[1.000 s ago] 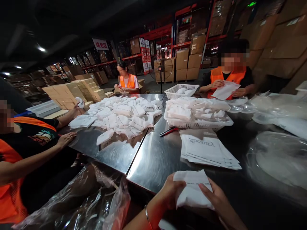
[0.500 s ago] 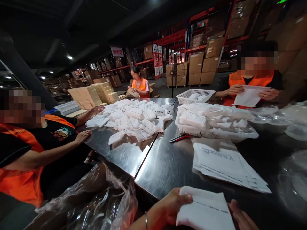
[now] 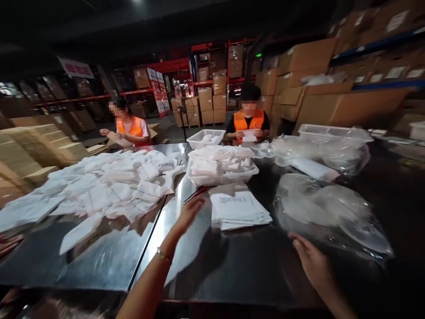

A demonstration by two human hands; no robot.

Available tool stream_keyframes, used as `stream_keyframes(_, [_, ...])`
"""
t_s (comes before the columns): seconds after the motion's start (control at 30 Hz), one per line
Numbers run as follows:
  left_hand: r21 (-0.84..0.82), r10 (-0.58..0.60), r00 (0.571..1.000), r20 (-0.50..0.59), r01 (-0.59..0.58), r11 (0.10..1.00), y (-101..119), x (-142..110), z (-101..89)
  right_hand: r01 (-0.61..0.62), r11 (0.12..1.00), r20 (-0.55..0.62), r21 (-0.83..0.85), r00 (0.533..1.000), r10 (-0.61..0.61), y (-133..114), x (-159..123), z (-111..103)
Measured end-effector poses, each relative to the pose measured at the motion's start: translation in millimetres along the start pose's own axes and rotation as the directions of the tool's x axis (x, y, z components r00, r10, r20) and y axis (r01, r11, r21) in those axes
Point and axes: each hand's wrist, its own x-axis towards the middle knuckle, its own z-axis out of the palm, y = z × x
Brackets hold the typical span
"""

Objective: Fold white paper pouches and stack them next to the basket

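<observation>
My left hand [image 3: 191,212] reaches forward over the metal table [image 3: 195,261], a bracelet on its wrist. Its fingers are stretched out and hold nothing that shows. Just beyond them lies a red and black cutter [image 3: 199,193], partly covered by the hand. To the right of this hand is a stack of flat white printed bags [image 3: 244,206]. Open and without anything in it, my right hand [image 3: 314,263] is above the table's near right part. A clear plastic bag with round pale contents [image 3: 325,208] is closest to it.
A large heap of white packets [image 3: 113,181] covers the left side. Beyond the stack stand a filled white basket [image 3: 222,179] and a smaller basket [image 3: 199,141]. Two people in orange vests [image 3: 134,128] [image 3: 254,120] work across the table. Another person's hand [image 3: 9,243] shows at far left.
The folded white packet has left my hands, and they have moved apart, the left one reaching forward. My view has swung right, bringing more plastic bags and cartons into sight.
</observation>
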Motion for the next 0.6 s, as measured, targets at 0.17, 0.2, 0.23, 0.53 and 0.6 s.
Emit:
stream_keyframes(0.17, [0.286, 0.091, 0.963, 0.252, -0.164, 0.944, -10, 6, 94.3, 0.315, 0.839, -0.143, -0.444, 0.899, -0.413, 29, 88, -43])
stream_keyframes(0.2, [0.337, 0.094, 0.953, 0.288, -0.192, 0.922, -8, 10, 102.1, 0.317, 0.833, -0.135, -0.454, 0.899, -0.416, 29, 101, -49])
stream_keyframes(0.23, [0.386, 0.088, 0.944, 0.318, -0.213, 0.898, -6, 15, 106.9, 0.322, 0.821, -0.124, -0.471, 0.897, -0.423, 27, 112, -53])
stream_keyframes(0.53, [0.726, -0.016, 0.925, 0.38, -0.287, 0.625, -3, 30, 109.5, 0.385, 0.82, 0.046, -0.425, 0.913, -0.405, 14, 118, -8])
stream_keyframes(0.6, [0.757, -0.032, 0.919, 0.394, -0.305, 0.578, 0, 33, 110.0, 0.313, 0.863, 0.006, -0.397, 0.941, -0.339, 16, 119, 6])
